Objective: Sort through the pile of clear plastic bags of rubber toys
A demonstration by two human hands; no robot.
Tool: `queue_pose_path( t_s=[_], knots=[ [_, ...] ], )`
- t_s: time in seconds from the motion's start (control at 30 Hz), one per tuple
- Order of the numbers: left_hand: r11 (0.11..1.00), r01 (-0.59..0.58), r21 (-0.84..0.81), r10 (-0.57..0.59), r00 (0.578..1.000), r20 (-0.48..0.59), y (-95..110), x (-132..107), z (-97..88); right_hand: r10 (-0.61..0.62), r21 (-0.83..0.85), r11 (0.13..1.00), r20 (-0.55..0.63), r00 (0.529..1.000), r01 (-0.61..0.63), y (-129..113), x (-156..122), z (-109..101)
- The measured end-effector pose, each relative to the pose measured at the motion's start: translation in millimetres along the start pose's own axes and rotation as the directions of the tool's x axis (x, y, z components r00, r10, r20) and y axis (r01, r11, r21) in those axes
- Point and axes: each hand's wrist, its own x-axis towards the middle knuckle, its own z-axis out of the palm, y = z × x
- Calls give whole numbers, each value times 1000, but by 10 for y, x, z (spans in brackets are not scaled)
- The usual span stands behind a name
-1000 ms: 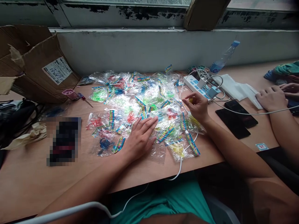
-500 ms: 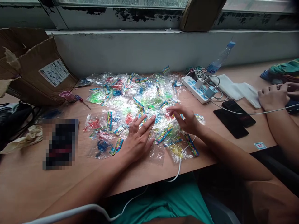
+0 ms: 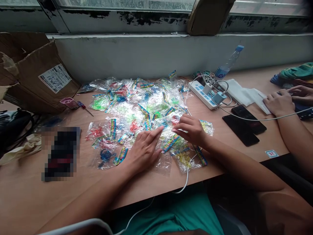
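Right hand [image 3: 189,130]: has come in from beside the power strip [image 3: 201,95], nearer the left fingers; its fingers are curled, and I cannot tell whether they pinch anything.
Left hand [image 3: 144,147]: fingers straight, resting flat on plastic bags.
Clear bags [image 3: 146,106]: spread beneath and beyond the fingers.
Yellow-filled bag [image 3: 184,159]: just below the right fingers.
Phones [image 3: 241,130]: right of them.

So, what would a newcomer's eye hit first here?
Probably the shiny clear plastic packets spread across the middle, with bright red, green, blue and yellow contents. The left hand lies on their near side, the right hand over their right side. Next, the cardboard box at back left and the white power strip beyond the right hand.
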Motion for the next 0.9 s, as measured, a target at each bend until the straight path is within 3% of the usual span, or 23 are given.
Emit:
queue_pose_path(
  t_s=[0.3,0.6,0.9],
  knots=[
    [1000,-7,1,7,1000,20,-17,34,1,-52,-59,997,13,999,52,-120,-9,110],
    [999,46,14,-47,994,98,-58,44,-26,-100,-88,991,48,994,104,-91,45,21],
    [998,62,16,-63,992,108,-82,32,-15,12,-129,992,176,984,10,-55,20,3]
  ],
)
